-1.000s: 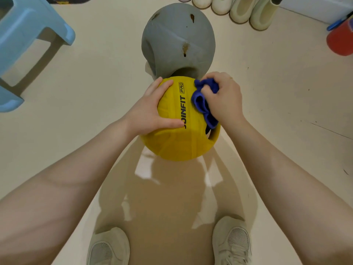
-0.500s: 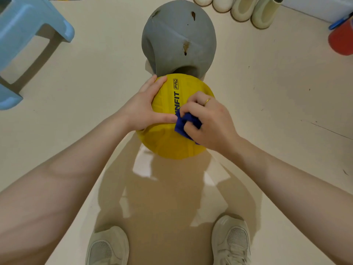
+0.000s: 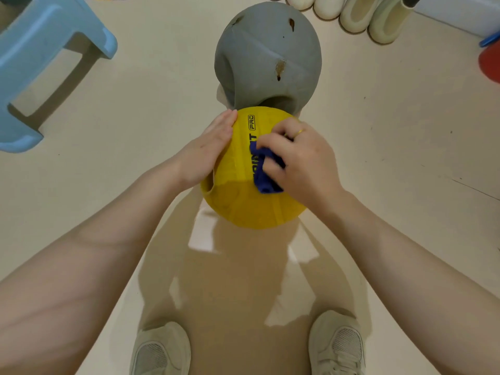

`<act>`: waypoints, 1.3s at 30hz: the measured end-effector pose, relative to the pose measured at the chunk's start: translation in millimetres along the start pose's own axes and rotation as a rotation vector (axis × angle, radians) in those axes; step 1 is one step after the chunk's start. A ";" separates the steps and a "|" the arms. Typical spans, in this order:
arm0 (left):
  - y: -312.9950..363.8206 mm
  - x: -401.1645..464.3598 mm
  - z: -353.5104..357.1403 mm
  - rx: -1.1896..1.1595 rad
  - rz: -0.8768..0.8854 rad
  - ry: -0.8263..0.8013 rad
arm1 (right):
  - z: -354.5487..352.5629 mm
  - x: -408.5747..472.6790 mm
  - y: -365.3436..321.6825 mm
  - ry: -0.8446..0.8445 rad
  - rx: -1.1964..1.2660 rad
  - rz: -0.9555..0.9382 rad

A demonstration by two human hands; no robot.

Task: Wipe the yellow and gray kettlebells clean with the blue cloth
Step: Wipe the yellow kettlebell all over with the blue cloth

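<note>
Your left hand (image 3: 208, 151) has slid to the yellow kettlebell's (image 3: 243, 207) left side, fingers flat; your right hand (image 3: 303, 163) grips the blue cloth (image 3: 266, 174) mid-frame.

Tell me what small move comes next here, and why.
Probably drag the blue cloth down over the yellow kettlebell: the right hand presses it on the lettering, the left hand steadies the side, and the lower face looks unwiped.

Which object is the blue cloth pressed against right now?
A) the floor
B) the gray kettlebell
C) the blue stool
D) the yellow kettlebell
D: the right hand holds the blue cloth against the top of the yellow kettlebell, over its printed lettering.
</note>
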State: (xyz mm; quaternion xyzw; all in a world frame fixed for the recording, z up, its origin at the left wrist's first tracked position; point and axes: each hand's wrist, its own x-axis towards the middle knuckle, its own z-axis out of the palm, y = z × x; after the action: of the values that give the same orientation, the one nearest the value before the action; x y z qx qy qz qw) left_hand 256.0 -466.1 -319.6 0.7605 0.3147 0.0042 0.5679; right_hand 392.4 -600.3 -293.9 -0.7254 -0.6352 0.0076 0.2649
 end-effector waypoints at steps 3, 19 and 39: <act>10.8 5.6 4.2 -0.140 -0.073 0.034 | -1.9 7.9 -4.6 0.072 -0.072 0.087; 16.4 16.5 18.2 0.082 0.028 0.059 | -12.8 -9.5 -5.1 -0.222 -0.187 -0.231; 8.6 15.9 12.6 -0.375 -0.080 -0.056 | -6.7 14.2 -19.9 -0.242 -0.149 -0.097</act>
State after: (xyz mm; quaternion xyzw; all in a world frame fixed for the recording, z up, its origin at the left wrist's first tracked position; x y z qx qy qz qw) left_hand 277.4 -470.7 -322.2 0.6282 0.3225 0.0191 0.7078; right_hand 379.2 -588.6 -275.6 -0.7054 -0.6956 0.0350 0.1318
